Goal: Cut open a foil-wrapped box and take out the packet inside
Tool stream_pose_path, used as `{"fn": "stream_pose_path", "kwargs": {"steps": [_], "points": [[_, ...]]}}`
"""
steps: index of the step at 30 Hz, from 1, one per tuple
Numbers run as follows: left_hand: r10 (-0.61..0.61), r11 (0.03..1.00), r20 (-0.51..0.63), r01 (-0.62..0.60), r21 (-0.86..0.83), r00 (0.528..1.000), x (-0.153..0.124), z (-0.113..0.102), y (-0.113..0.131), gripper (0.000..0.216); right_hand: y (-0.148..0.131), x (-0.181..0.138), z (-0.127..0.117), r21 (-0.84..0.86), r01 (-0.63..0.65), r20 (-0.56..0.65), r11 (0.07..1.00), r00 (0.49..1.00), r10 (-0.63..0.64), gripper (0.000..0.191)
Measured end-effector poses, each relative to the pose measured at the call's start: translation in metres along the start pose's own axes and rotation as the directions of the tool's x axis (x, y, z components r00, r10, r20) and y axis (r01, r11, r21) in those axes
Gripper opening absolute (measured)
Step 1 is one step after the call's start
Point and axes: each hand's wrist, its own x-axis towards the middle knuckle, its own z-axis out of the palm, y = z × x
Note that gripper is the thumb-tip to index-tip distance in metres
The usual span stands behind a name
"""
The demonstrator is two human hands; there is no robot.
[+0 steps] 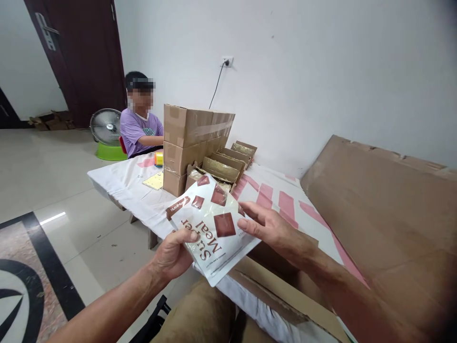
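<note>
A white pouch (210, 224) printed with brown squares and the words "Super Meal" is held flat in front of me. My left hand (174, 252) grips its near left edge, thumb on top. My right hand (274, 228) rests against its right edge, fingers stretched out along the pouch. Under the hands lies an open cardboard box flap (271, 286) at the table's near edge.
Stacked cardboard boxes (193, 138) and open cartons of gold packets (224, 166) stand on the cloth-covered table (124, 186). A large flat cardboard sheet (385, 200) leans at right. A seated person (137, 128) is beyond the table, a fan (106, 126) and a dark door (82, 52) behind.
</note>
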Motion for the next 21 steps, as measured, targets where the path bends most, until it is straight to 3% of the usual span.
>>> {"fn": "stream_pose_path", "kwargs": {"steps": [2, 5, 8, 10, 13, 15, 21], "points": [[-0.003, 1.0, 0.019, 0.002, 0.017, 1.0, -0.002, -0.001, 0.003, 0.074, -0.003, 0.009, 0.007, 0.195, -0.072, 0.152, 0.978, 0.987, 0.042, 0.052], [0.065, 0.996, -0.05, -0.062, 0.07, 0.997, -0.001, -0.011, 0.011, 0.068, -0.007, 0.023, 0.017, 0.272, -0.046, 0.122, 0.961, 0.992, 0.013, 0.048], [0.149, 0.976, -0.179, -0.116, 0.182, 0.973, 0.004, -0.033, 0.02, 0.066, -0.011, 0.049, 0.016, 0.064, 0.086, -0.081, 0.994, 0.993, -0.08, 0.039], [0.169, 0.958, -0.265, -0.095, 0.269, 0.949, 0.009, -0.05, 0.023, 0.071, -0.011, 0.075, 0.011, -0.179, 0.083, -0.16, 0.98, 0.981, -0.112, 0.035], [0.179, 0.935, -0.339, -0.053, 0.349, 0.924, 0.021, -0.07, 0.022, 0.076, -0.003, 0.12, 0.013, -0.524, -0.042, -0.114, 0.85, 0.993, -0.022, 0.033], [0.171, 0.925, -0.355, -0.025, 0.38, 0.919, 0.035, -0.081, 0.017, 0.077, 0.009, 0.148, 0.025, -0.658, -0.089, -0.063, 0.748, 0.996, 0.064, 0.032], [0.205, 0.87, -0.327, -0.019, 0.493, 0.923, 0.096, -0.111, -0.01, 0.087, 0.053, 0.189, 0.079, -0.755, -0.087, 0.041, 0.65, 0.983, 0.179, 0.035]]}}
